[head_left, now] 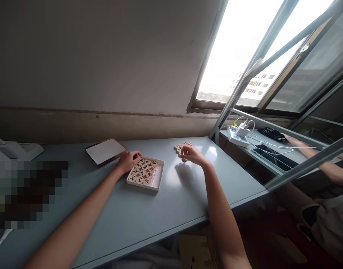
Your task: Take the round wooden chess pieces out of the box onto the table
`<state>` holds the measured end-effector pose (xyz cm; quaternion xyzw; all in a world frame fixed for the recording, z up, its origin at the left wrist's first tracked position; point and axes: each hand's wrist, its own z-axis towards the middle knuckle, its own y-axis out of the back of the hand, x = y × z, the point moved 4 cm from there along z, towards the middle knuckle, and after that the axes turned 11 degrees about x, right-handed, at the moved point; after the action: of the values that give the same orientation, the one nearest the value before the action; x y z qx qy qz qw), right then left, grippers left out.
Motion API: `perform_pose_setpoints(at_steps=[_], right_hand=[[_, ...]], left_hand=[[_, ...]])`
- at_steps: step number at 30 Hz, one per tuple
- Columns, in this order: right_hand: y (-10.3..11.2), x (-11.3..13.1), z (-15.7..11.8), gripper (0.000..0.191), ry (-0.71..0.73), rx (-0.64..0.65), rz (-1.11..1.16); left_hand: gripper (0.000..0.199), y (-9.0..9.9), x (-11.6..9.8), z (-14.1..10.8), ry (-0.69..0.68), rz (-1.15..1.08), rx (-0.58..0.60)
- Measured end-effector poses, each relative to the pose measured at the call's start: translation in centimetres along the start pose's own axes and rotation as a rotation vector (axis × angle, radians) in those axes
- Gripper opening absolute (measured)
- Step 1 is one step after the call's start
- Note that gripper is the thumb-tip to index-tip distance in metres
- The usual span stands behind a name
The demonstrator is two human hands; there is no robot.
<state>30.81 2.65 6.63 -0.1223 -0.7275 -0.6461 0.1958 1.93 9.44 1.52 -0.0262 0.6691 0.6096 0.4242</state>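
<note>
A shallow white box [158,178] lies on the grey table [149,220] and holds several round wooden chess pieces with black characters [143,171]. My left hand [129,160] rests on the box's far left corner, fingers curled over the rim. A loose cluster of round wooden pieces [180,146] lies farther back on the table. My right hand [189,153] hovers at that cluster, fingers bent down onto the pieces; whether it pinches one is hard to tell.
The box lid [105,151] lies upside down to the left. A white device [14,149] sits at far left. On a second table to the right are a power strip [238,137], a phone [273,157], and another person's arm [314,153].
</note>
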Motion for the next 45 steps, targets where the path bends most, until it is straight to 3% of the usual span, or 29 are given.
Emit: perform_pose_setpoints(at_steps=[4, 6, 9, 14, 18, 21, 26, 32, 40, 43, 45], right_hand=[[-2.2, 4.7, 0.7, 0.014, 0.308, -0.104, -0.047], [-4.1, 7.2, 0.9, 0.016, 0.412, -0.049, -0.158], [-6.1, 9.7, 0.9, 0.019, 0.442, 0.027, -0.314], [-6.1, 11.0, 1.0, 0.023, 0.439, 0.003, -0.463], [-5.0, 10.7, 2.1, 0.021, 0.465, 0.083, -0.379], [-3.6, 9.5, 3.2, 0.023, 0.454, 0.016, -0.243], [-2.5, 4.6, 4.3, 0.020, 0.137, -0.306, -0.356], [-4.0, 0.4, 4.7, 0.023, -0.037, -0.322, -0.533], [-3.7, 0.0, 4.4, 0.028, -0.074, -0.356, -0.483], [-3.5, 0.8, 4.1, 0.030, -0.023, -0.354, -0.371], [-3.6, 2.2, 3.8, 0.026, 0.095, -0.251, -0.255]], left_hand=[[0.027, 0.0, 0.0, 0.1, -0.018, -0.015, -0.008], [0.027, 0.0, 0.1, 0.2, -0.010, -0.027, -0.009], [0.027, -0.1, 0.2, 0.2, -0.002, -0.032, -0.008], [0.028, 0.0, 0.0, 0.2, -0.027, -0.043, -0.006], [0.028, 0.0, -0.1, 0.2, -0.012, -0.058, 0.001], [0.027, 0.0, -0.1, 0.1, -0.014, -0.049, 0.003], [0.027, -0.1, 0.2, 0.1, 0.012, -0.030, 0.012], [0.027, -0.1, 0.2, 0.2, 0.005, 0.022, -0.009], [0.028, 0.0, 0.0, 0.0, 0.000, 0.009, -0.007], [0.027, 0.0, 0.1, 0.0, 0.010, 0.018, -0.007], [0.027, -0.1, 0.1, 0.0, 0.016, 0.027, -0.009]])
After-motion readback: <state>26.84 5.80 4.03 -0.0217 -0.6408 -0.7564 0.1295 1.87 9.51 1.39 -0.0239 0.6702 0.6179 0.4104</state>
